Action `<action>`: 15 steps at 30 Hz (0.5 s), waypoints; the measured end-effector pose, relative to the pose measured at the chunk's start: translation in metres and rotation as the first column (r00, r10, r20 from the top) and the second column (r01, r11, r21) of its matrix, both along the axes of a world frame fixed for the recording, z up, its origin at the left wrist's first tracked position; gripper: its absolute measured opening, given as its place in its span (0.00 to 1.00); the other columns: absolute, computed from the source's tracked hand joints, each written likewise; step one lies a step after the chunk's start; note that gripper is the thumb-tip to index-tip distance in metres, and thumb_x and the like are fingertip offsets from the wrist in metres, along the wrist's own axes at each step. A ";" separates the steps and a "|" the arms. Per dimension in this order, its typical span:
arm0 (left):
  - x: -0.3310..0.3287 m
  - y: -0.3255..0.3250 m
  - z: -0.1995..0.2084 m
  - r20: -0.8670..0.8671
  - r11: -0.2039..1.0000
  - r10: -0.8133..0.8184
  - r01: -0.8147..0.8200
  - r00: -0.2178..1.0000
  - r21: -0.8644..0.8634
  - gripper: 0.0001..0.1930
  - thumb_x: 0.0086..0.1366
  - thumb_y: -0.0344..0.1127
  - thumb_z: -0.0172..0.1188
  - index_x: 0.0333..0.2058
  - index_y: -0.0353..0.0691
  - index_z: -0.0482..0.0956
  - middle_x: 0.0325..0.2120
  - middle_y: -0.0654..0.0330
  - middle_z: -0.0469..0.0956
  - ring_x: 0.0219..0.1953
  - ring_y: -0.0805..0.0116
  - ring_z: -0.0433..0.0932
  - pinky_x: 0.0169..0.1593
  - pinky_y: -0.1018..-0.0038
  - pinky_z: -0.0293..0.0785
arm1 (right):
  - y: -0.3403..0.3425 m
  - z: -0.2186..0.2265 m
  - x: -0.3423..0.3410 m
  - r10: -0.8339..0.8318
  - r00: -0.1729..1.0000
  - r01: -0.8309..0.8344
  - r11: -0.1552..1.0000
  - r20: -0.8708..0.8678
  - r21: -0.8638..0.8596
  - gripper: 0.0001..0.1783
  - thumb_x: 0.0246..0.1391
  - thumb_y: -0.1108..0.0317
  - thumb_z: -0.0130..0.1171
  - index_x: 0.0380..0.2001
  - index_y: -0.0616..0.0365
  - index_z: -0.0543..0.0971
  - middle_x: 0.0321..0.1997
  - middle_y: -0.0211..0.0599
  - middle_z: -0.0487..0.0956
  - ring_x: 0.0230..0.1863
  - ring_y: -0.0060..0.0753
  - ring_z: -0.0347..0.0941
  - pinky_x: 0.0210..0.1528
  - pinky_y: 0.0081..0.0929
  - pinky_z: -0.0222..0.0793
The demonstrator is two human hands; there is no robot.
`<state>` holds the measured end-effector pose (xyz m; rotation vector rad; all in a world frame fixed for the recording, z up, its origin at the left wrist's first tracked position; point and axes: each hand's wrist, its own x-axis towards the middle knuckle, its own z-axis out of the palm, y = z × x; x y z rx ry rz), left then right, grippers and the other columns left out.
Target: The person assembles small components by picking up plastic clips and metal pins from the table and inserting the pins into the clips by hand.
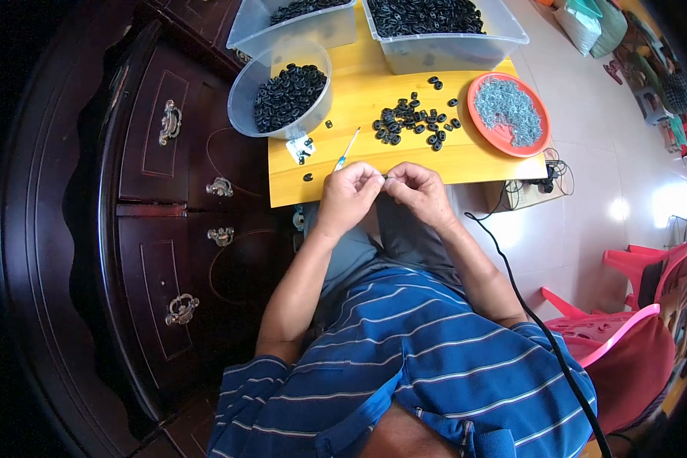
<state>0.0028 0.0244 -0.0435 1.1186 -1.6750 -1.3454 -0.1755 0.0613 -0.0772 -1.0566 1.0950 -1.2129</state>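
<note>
My left hand (346, 200) and my right hand (424, 195) meet at the front edge of the yellow table (343, 91). Thumbs and fingertips of both are pinched on a small black plastic piece (385, 178), mostly covered by the fingers. Beyond them lies a scattered pile of black oval pieces with holes (404, 117). A thin screwdriver (343, 161) rests just past my left hand, its shaft pointing away. On the right, an orange-red plate (474, 114) holds many small silvery metal parts (507, 108), too small to name surely.
A round clear tub (238, 99) of black pieces stands at the left. Behind are two rectangular clear bins (450, 55) (336, 30) of similar pieces. A dark wooden cabinet (153, 267) borders the left side. A black cable (523, 301) passes my right arm, near a pink chair (603, 340).
</note>
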 end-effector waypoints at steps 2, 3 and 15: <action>0.001 0.000 -0.003 0.036 0.997 0.018 -0.016 0.999 -0.073 0.03 0.68 0.27 0.62 0.33 0.36 0.80 0.24 0.70 0.76 0.23 0.85 0.71 0.26 0.85 0.68 | 0.000 0.000 0.000 0.018 0.999 -0.019 1.000 0.035 0.019 0.05 0.60 0.69 0.65 0.36 0.60 0.82 0.28 0.20 0.79 0.30 0.11 0.71 0.34 0.15 0.70; 0.000 0.000 0.001 0.061 0.995 0.025 -0.019 0.998 -0.096 0.04 0.68 0.28 0.61 0.33 0.35 0.80 0.23 0.70 0.76 0.23 0.85 0.71 0.26 0.85 0.68 | 0.000 0.000 -0.001 0.033 0.997 -0.036 0.999 0.069 0.038 0.06 0.61 0.69 0.65 0.38 0.60 0.82 0.30 0.21 0.79 0.30 0.11 0.72 0.34 0.15 0.70; 0.001 0.004 -0.006 -0.014 0.978 0.206 -0.206 0.978 0.015 0.06 0.63 0.27 0.63 0.27 0.34 0.79 0.19 0.68 0.77 0.23 0.83 0.74 0.29 0.80 0.71 | -0.002 0.002 0.001 -0.145 0.889 0.028 0.964 0.434 0.265 0.09 0.66 0.69 0.59 0.47 0.58 0.80 0.40 0.32 0.84 0.34 0.20 0.78 0.40 0.19 0.78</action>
